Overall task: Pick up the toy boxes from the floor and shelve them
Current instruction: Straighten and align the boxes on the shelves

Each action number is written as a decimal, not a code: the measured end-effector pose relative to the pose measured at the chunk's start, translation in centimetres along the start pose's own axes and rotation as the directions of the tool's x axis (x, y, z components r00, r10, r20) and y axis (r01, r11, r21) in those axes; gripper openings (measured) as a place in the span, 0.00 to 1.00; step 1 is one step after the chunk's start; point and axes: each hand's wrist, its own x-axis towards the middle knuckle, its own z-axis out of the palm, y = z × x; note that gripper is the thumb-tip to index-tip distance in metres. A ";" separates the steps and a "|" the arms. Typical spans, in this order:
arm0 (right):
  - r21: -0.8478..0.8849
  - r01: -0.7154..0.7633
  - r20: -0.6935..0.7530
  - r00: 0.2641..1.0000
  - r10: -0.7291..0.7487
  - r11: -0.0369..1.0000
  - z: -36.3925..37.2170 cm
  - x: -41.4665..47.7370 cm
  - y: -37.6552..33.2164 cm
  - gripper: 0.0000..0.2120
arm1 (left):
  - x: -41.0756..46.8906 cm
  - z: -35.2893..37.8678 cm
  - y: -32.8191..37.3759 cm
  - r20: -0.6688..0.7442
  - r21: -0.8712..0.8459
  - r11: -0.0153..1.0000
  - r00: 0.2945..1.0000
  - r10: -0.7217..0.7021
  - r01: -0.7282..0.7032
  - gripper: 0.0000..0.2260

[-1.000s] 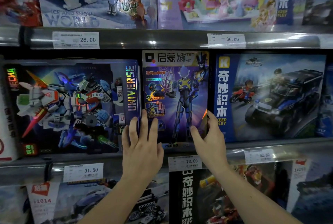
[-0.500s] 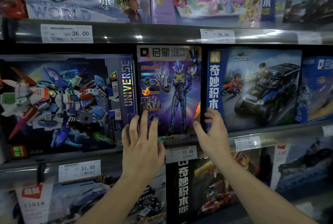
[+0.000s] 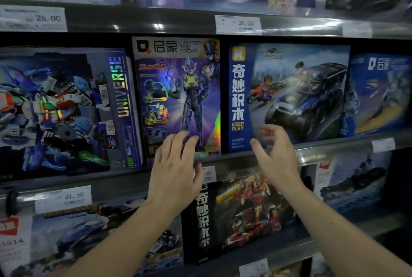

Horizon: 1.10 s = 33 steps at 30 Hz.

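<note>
Toy box [image 3: 178, 96] (purple hero figure) is being shown upright at frame centre on the middle shelf [image 3: 124, 182], slotted between the UNIVERSE box [image 3: 66, 109] on its left and the KEEP PLEY car box [image 3: 289, 96] on its right. Versus a second ago: right hand [image 3: 276, 154] is being pulled off the box's right edge and is now sitting in front of the car box's lower left corner. Its fingers [image 3: 274, 130] are being held loosely curled and spread, gripping nothing. Left hand [image 3: 176, 172] is being kept low centre, fingers [image 3: 176, 143] straight and together over the box's bottom front; actual contact cannot be told. Box is being left standing with no grip on it, so this placement is being judged done. Floor is not being shown, so remaining boxes cannot be counted.
</note>
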 end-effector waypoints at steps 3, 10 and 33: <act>-0.014 0.011 -0.026 1.000 -0.011 1.000 -3.0 1.4 2.7 0.19 | 1.2 1.5 3.7 0.015 -0.134 0.991 1.000 0.011 -0.009 0.24; -0.116 -0.019 -0.048 0.999 0.013 0.993 -11.1 7.4 10.1 0.20 | 5.1 5.8 12.8 0.114 -0.269 0.934 0.970 -0.213 0.236 0.32; -0.150 -0.049 0.032 0.998 0.054 0.987 -14.3 13.8 18.6 0.35 | 8.1 9.6 15.3 0.131 -0.102 0.757 0.763 -0.633 0.646 0.34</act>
